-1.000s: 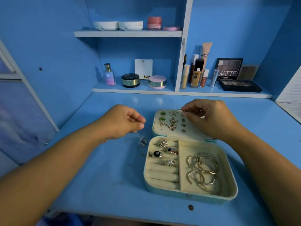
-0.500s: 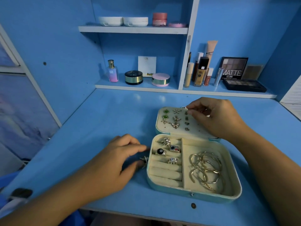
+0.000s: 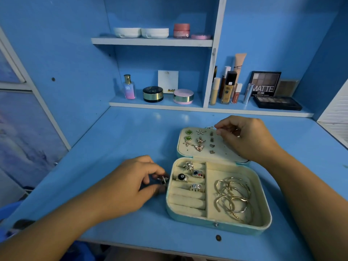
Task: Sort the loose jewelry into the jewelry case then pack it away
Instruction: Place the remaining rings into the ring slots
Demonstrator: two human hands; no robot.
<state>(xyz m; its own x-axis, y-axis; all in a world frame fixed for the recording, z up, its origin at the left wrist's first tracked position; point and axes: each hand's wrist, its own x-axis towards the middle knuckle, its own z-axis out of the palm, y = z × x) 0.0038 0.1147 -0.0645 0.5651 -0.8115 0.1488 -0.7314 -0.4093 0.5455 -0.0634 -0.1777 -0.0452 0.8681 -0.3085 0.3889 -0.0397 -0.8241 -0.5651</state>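
A light blue jewelry case [image 3: 263, 226] lies open on the blue desk, its cream lining showing. Several rings [image 3: 182, 177] sit in the padded rolls on the left, and gold bangles [image 3: 232, 198] fill the right compartment. Earrings [image 3: 199, 141] are pinned across the open lid [image 3: 183, 147]. My left hand [image 3: 130, 185] rests on the desk just left of the case, thumb and fingers pinching a loose silver ring [image 3: 163, 180]. My right hand [image 3: 246, 137] holds the lid's far right corner, covering part of it.
Cosmetics line the back shelf: a perfume bottle [image 3: 129, 87], round compacts [image 3: 153, 94], foundation tubes [image 3: 228, 87] and eyeshadow palettes [image 3: 276, 102]. Jars [image 3: 181, 30] stand on the upper shelf [image 3: 150, 42]. The desk's front edge [image 3: 169, 247] runs close below the case.
My left hand dropped from above the desk to the loose ring beside the case and closed its fingers on it. The right hand stayed at the lid.
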